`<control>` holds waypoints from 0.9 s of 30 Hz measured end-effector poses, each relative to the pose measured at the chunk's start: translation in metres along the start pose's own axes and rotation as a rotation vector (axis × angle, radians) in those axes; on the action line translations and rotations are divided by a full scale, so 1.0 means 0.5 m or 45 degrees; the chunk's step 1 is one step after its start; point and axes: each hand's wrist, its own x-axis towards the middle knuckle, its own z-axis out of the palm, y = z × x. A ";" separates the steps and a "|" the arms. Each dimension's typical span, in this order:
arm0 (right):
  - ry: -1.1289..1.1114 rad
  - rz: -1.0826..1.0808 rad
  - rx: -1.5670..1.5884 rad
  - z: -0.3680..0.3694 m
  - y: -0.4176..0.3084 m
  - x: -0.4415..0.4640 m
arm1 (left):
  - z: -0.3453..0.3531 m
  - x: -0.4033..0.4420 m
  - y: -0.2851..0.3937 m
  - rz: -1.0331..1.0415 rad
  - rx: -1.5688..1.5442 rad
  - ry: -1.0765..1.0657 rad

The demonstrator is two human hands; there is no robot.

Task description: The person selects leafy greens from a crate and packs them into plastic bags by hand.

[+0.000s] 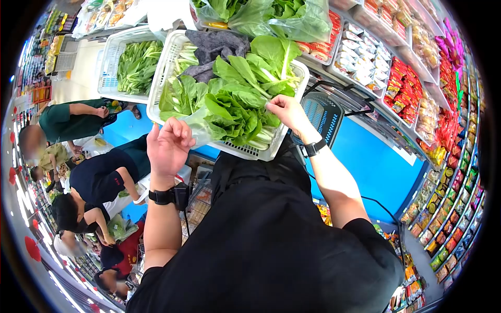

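Note:
A bunch of green lettuce (237, 112) lies on top of other leafy greens in a white plastic basket (156, 91) in front of me. Clear plastic of a bag (201, 125) shows at the bunch's left side. Beside that plastic is my left hand (169, 143), palm turned up, thumb apart and fingers loosely curled; fingertips are close to the bag's edge. My right hand (289, 112) pinches with thumb and fingers at the right edge of the lettuce; whether it grips leaf or plastic is hidden. A dark grey cloth (219, 47) lies at the basket's back.
Another white basket (107, 65) with long greens stands to the left. Bagged greens (284, 18) lie behind. A dark shopping basket (321, 112) is at the right, near trays of red packets (402, 86). Several people, including one in a navy shirt (99, 175), are at left.

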 end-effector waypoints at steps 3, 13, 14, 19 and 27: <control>-0.130 -0.016 0.350 -0.006 -0.022 -0.019 | -0.014 -0.010 0.003 0.016 -0.065 0.004; -0.350 0.142 1.169 -0.013 -0.063 -0.042 | -0.022 -0.026 0.024 0.084 -0.123 0.087; -0.269 0.089 0.905 -0.015 -0.052 -0.030 | -0.022 -0.028 0.024 0.094 -0.117 0.061; -0.019 -0.195 -0.112 -0.039 -0.102 -0.057 | -0.019 -0.036 0.010 0.095 -0.097 0.025; 0.089 -0.477 -0.408 -0.042 -0.246 -0.153 | -0.034 -0.044 0.008 0.097 -0.109 0.004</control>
